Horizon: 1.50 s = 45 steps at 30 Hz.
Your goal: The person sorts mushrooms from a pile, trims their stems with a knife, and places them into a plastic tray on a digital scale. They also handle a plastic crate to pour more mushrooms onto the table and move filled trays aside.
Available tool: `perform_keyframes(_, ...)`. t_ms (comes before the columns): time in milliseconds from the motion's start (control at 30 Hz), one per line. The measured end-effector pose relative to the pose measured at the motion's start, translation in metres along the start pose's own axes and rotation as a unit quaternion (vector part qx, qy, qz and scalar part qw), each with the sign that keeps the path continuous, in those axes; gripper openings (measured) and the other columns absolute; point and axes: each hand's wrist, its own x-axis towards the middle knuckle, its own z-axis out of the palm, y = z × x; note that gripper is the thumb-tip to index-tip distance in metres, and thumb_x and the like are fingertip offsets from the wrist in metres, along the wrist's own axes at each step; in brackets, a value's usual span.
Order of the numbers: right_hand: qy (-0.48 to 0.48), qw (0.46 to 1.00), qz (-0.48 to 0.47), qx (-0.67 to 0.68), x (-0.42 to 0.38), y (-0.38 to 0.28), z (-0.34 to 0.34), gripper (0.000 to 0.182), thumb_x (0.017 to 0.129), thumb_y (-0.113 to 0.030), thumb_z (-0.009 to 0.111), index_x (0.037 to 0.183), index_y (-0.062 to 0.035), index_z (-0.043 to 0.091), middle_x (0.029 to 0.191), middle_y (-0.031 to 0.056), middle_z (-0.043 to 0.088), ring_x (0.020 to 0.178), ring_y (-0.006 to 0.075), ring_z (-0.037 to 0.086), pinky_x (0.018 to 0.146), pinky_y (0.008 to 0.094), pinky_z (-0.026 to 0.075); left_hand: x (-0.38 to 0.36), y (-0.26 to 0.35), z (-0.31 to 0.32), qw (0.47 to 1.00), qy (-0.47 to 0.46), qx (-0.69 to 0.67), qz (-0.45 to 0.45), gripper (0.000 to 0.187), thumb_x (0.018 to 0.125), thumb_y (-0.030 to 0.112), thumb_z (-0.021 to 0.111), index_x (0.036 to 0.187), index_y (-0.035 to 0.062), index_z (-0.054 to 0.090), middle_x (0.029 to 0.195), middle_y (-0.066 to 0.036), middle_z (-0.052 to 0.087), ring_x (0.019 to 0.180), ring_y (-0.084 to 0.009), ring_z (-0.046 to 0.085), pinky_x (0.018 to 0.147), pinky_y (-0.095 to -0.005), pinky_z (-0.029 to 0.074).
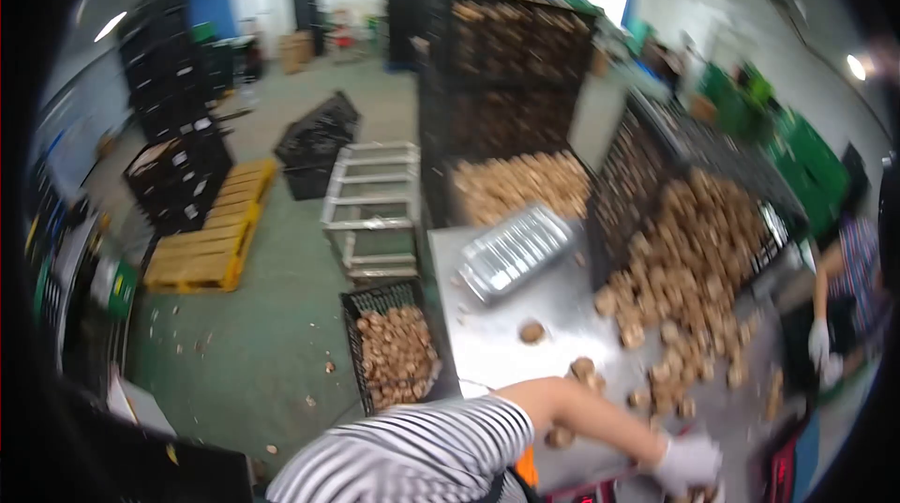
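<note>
My left arm, in a black-and-white striped sleeve, reaches across the lower part of the head view. A white glove covers my left hand (689,464), which is over brown mushrooms (698,494) at the bottom edge. Its fingers are blurred and partly cut off, so their grip does not show. My right hand is out of view. Beyond the hand, a large heap of mushrooms (698,259) spills from a tipped black crate (642,142) onto the metal table (487,339). A single mushroom (532,331) lies apart. Red-lit displays (783,475) show near the hand.
A clear plastic tray stack (517,250) lies on the table. Behind it are stacked mushroom crates (511,62). On the floor stand a black crate of mushrooms (394,353), a metal rack (375,208) and a yellow pallet (211,231). Another person's gloved hand (819,344) is at right.
</note>
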Motion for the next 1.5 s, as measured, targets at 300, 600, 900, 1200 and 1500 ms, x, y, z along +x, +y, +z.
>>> perform_keyframes(300, 0.041, 0.975, 0.166, 0.142, -0.03, 0.017, 0.007, 0.038, 0.089, -0.009, 0.06, 0.126, -0.0031, 0.057, 0.13, 0.0179, 0.057, 0.125, 0.0322, 0.052, 0.108, 0.0373, 0.038, -0.027, -0.035, -0.025, 0.997, 0.035, -0.04, -0.056, 0.058, 0.077, 0.032, 0.072, 0.126, 0.0045, 0.056, 0.122, -0.018, 0.06, 0.109, -0.0359, 0.06, 0.091, -0.0432, 0.05)
perform_keyframes(600, 0.043, 0.939, 0.254, 0.229, -0.042, 0.02, 0.004, 0.04, 0.088, -0.002, 0.055, 0.128, -0.0033, 0.056, 0.129, 0.0112, 0.057, 0.122, 0.0231, 0.054, 0.107, 0.0332, 0.039, -0.033, -0.029, -0.024, 0.993, -0.057, -0.05, -0.096, 0.055, 0.08, 0.019, 0.073, 0.13, 0.0056, 0.054, 0.117, -0.017, 0.06, 0.109, -0.0352, 0.058, 0.094, -0.0405, 0.047)
perform_keyframes(900, 0.041, 0.933, 0.261, 0.245, -0.044, 0.026, 0.008, 0.032, 0.097, -0.012, 0.049, 0.126, -0.0015, 0.058, 0.125, 0.0148, 0.061, 0.121, 0.0269, 0.055, 0.105, 0.0338, 0.04, -0.041, -0.038, -0.018, 0.997, -0.049, -0.045, -0.026, 0.069, 0.084, 0.024, 0.068, 0.145, 0.0069, 0.041, 0.138, -0.021, 0.048, 0.128, -0.0381, 0.046, 0.107, -0.0441, 0.038)
perform_keyframes(1200, 0.007, 0.981, 0.192, 0.035, -0.04, 0.007, 0.005, 0.058, 0.094, -0.018, 0.06, 0.146, -0.004, 0.039, 0.138, 0.0195, 0.049, 0.127, 0.0347, 0.049, 0.107, 0.0391, 0.039, -0.052, -0.047, -0.02, 0.989, -0.01, -0.132, -0.062, 0.069, 0.088, 0.026, 0.064, 0.146, 0.0013, 0.036, 0.142, -0.026, 0.044, 0.132, -0.0391, 0.043, 0.113, -0.0424, 0.034)
perform_keyframes(1500, 0.1, 0.956, 0.275, 0.033, -0.055, -0.004, -0.008, 0.048, 0.092, -0.011, 0.064, 0.137, -0.0045, 0.051, 0.135, 0.0116, 0.054, 0.117, 0.0236, 0.055, 0.1, 0.0347, 0.043, -0.11, -0.151, -0.043, 0.939, 0.052, 0.051, -0.336, 0.052, 0.085, 0.035, 0.069, 0.128, 0.0082, 0.059, 0.13, -0.017, 0.057, 0.116, -0.0329, 0.057, 0.099, -0.04, 0.046)
